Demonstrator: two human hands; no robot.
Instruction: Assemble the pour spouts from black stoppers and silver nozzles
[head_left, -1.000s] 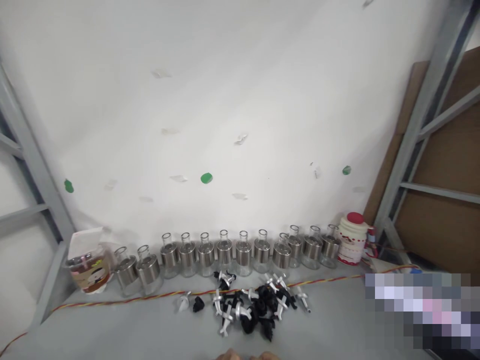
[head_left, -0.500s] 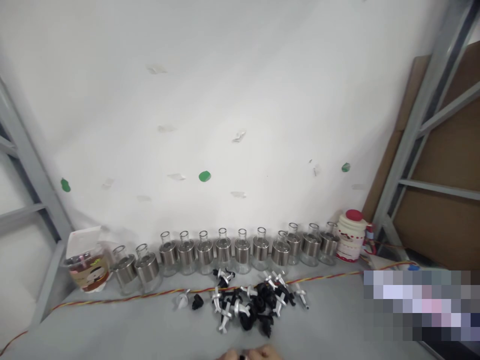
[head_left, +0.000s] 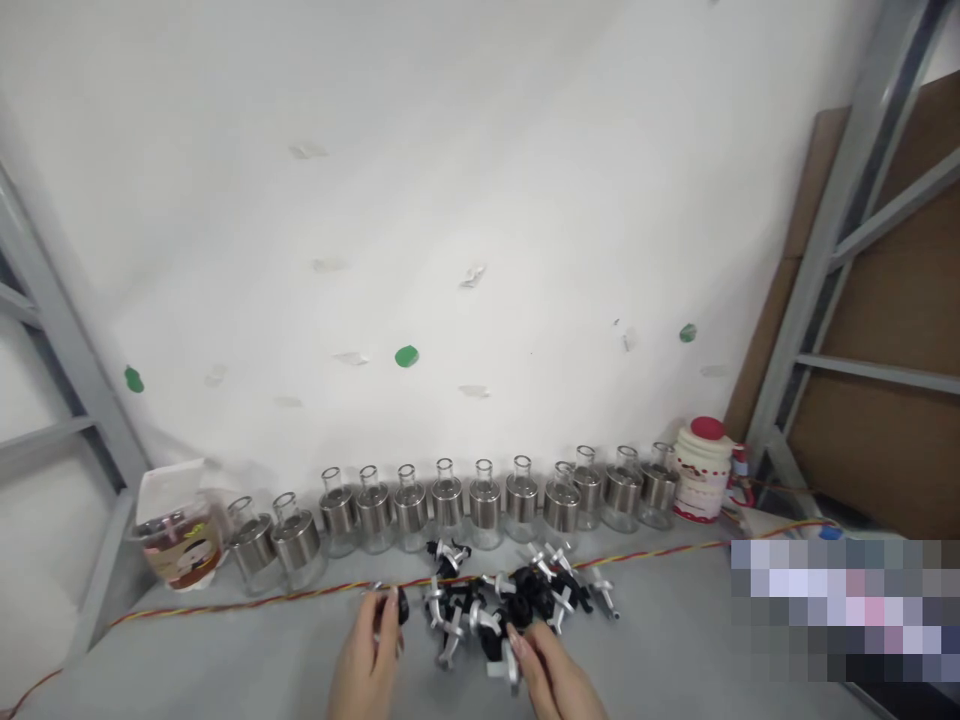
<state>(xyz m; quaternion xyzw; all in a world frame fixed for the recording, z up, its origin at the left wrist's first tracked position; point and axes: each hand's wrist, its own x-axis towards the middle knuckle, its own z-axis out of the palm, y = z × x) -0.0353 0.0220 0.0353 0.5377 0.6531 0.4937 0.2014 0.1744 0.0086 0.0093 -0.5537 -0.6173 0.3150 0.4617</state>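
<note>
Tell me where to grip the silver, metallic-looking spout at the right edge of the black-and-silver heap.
Probably by its wider middle, pinched from the right: the silver spout lies slantwise, its narrow end pointing to the near right, and the black-and-silver heap crowds its left.

Beyond my fingers (head_left: 385, 634), a twisted red-and-yellow cord (head_left: 225, 606) is crossing the grey tabletop (head_left: 262, 665). Well left of them, a clear plastic tub with a cartoon label (head_left: 184, 555) is standing; well right, a cream red-lidded jar (head_left: 702, 476).
</note>
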